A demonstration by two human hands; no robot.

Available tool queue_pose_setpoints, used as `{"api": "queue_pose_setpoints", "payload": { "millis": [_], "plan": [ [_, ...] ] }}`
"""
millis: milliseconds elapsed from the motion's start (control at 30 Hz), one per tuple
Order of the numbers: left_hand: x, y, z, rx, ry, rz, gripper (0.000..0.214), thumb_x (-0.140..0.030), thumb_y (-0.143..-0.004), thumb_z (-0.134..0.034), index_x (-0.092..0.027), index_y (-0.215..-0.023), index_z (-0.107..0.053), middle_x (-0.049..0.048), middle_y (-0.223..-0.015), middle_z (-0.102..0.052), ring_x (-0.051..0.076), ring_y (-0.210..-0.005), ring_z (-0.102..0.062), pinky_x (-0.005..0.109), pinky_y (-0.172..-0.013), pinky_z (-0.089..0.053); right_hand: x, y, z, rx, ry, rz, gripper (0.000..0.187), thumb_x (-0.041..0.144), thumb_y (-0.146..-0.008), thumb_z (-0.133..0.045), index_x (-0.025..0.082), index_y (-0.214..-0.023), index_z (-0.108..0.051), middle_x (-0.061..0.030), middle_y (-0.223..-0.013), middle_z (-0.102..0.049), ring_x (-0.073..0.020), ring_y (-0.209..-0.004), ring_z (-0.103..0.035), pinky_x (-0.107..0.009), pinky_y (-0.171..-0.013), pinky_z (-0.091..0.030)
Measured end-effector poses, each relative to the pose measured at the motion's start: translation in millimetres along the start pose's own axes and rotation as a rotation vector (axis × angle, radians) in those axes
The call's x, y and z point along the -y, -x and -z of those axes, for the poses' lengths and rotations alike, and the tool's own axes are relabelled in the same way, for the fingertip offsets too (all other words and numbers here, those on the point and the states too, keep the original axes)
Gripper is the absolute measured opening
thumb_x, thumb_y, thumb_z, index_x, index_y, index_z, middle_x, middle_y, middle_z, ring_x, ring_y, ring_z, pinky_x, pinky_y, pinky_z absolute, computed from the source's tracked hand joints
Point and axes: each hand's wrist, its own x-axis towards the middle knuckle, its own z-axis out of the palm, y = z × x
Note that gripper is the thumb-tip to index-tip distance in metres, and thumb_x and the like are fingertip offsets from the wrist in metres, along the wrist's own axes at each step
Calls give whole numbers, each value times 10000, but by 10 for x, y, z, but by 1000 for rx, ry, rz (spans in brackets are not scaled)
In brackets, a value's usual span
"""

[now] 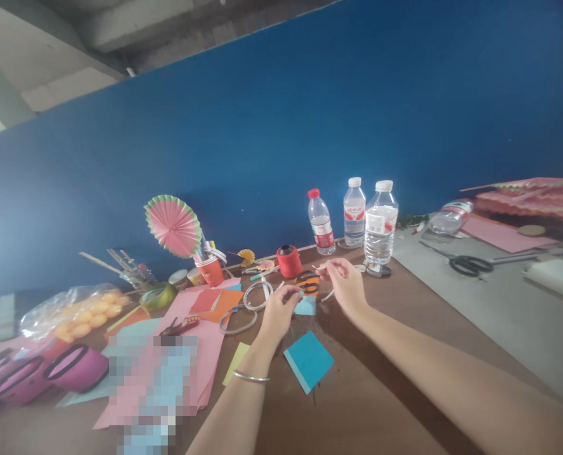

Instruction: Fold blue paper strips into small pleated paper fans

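My right hand (347, 291) is raised over the table with thumb and fingers pinched on a thin white strip (328, 296), whose loose end shows below the fingers. My left hand (280, 311), a silver bangle on its wrist, has thumb and forefinger closed together; what sits between them is too small to tell. Below the hands lies a stack of teal square paper (309, 360). A light blue paper piece (306, 306) and orange-handled scissors (308, 281) are just beyond, between the hands. Beside my left hand are loops of pale cord or tape (239, 321).
Behind stand a red spool (289, 261) and several water bottles (380, 221). Leftward are a red cup (211, 272) with a pink paper fan (173, 226), pink paper sheets (210, 354), a bag of orange balls (84, 316) and purple containers (77, 368). Black scissors (471, 264) lie right.
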Motion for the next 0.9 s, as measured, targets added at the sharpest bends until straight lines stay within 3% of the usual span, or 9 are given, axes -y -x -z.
{"api": "queue_pose_setpoints", "payload": {
  "millis": [167,267,333,433,533,700,900],
  "plan": [
    [-14,9,0,17,49,11,199,-296,-760,-485,-168,-854,-605,19,-746,-625,145,-701,-570,217,-579,-417,-35,87,30,267,699,271,160,160,-697,-488,190,-816,-591,-62,-903,-624,-206,-889,-562,-348,-821,-403],
    [-19,12,6,19,73,0,198,-292,-763,-482,-170,-863,-601,17,-753,-623,145,-714,-570,228,-622,-427,-15,137,6,303,852,388,201,136,-672,-492,185,-813,-627,-90,-1000,-582,-227,-983,-503,-350,-879,-352],
    [-25,9,10,26,89,-17,200,-287,-766,-479,-171,-877,-597,16,-763,-622,147,-731,-571,240,-663,-431,7,167,-32,358,734,288,211,172,-703,-473,197,-839,-633,-72,-961,-600,-204,-922,-531,-317,-826,-380],
    [-38,2,15,41,106,-53,190,-264,-772,-471,-170,-891,-586,20,-804,-617,150,-775,-567,254,-726,-424,7,204,-105,446,337,-80,197,232,-701,-488,197,-808,-649,-27,-776,-640,-174,-760,-565,-268,-674,-412],
    [-50,-1,13,49,109,-79,176,-241,-773,-465,-165,-887,-576,27,-832,-611,155,-803,-563,263,-756,-416,-42,219,-157,416,102,-312,194,251,-655,-525,165,-768,-657,-19,-664,-621,-153,-651,-548,-234,-550,-390],
    [-45,14,-3,60,82,-85,165,-231,-778,-458,-176,-883,-573,22,-823,-611,151,-768,-559,260,-716,-421,-92,207,-155,318,-15,-384,184,252,-643,-535,143,-742,-645,-26,-656,-604,-119,-610,-521,-201,-499,-359],
    [1,19,-19,51,40,-92,173,-202,-763,-471,-192,-899,-578,21,-853,-611,157,-792,-555,280,-753,-412,-49,232,-152,315,-114,-482,208,266,-643,-540,112,-735,-645,-56,-646,-592,-109,-556,-504,-193,-450,-318]
  ]
}}
